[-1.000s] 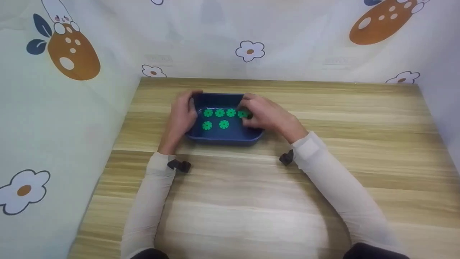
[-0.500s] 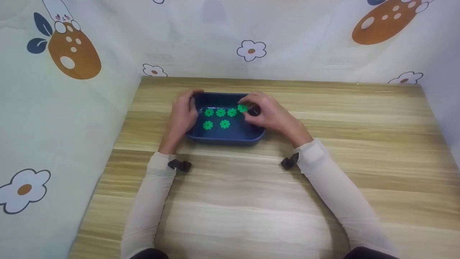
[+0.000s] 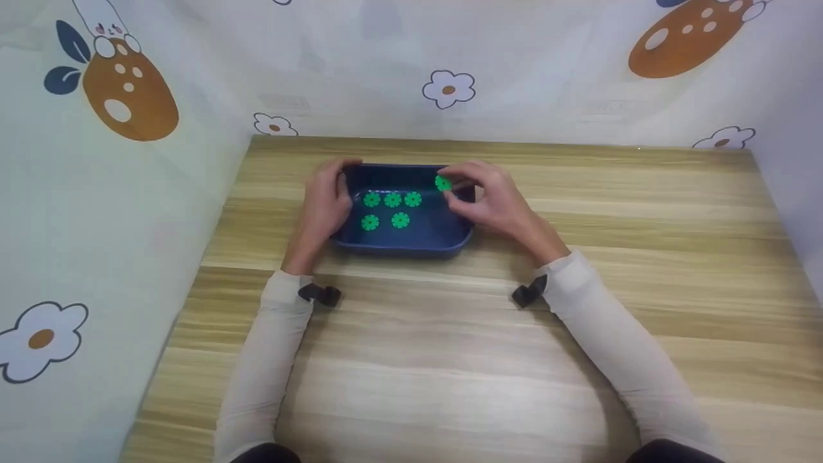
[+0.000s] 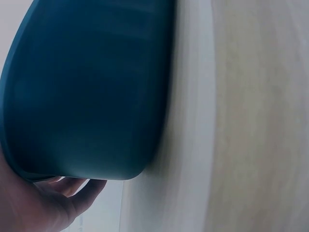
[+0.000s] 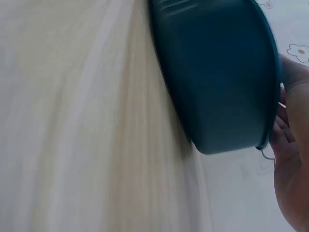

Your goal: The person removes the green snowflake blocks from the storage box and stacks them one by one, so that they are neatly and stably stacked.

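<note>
A dark blue tray [image 3: 411, 243] stands on the table, holding several green notched discs on its floor: three in a back row, with a disc [image 3: 392, 199] in the middle, and two in front, one of them a disc [image 3: 400, 220]. My left hand [image 3: 326, 202] grips the tray's left end, thumb inside the wall. My right hand [image 3: 492, 196] pinches a green disc [image 3: 443, 183] between thumb and index finger over the tray's back right corner. In the left wrist view the left hand [image 4: 43, 205] curls round the tray wall [image 4: 87, 96]; the right wrist view hides the pinched disc.
The wood-patterned table [image 3: 450, 360] spreads around the tray. Behind it and at the left hangs pale cloth [image 3: 360, 83] printed with flowers and orange shapes. A black band with a small block [image 3: 528, 293] sits on each wrist.
The right hand has lifted a green disc from the right end of the back row and moved it slightly up and right. The left hand stays on the tray.
</note>
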